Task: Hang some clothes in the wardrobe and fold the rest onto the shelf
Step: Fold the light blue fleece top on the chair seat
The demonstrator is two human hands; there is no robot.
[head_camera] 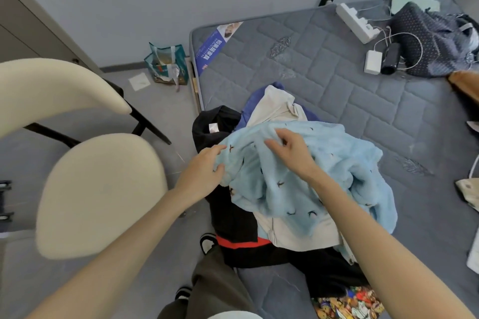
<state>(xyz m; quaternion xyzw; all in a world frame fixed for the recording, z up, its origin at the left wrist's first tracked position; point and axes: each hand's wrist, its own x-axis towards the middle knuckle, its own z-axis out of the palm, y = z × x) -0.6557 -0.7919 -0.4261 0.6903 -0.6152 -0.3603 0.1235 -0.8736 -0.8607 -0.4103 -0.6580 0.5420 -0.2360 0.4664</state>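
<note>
Both hands work a fluffy light-blue garment (pixel 298 179) lying atop a heap of clothes (pixel 272 235) at the near edge of the bare grey mattress (pixel 363 101). The left hand (pixel 204 171) pinches its left edge with curled fingers, while the right hand (pixel 293 150) grips a fold near its middle.

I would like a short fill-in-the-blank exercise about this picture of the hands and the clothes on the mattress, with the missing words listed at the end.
1. Both hands, the left hand and the right hand, hold a fluffy garment whose colour is light ____.
2. The pile of clothes lies on a grey quilted ____.
3. On the floor beside the mattress stands a cream ____ with black legs.
4. The white power strip lies near the ____ end of the mattress.

Missing words: blue; mattress; chair; far
</note>
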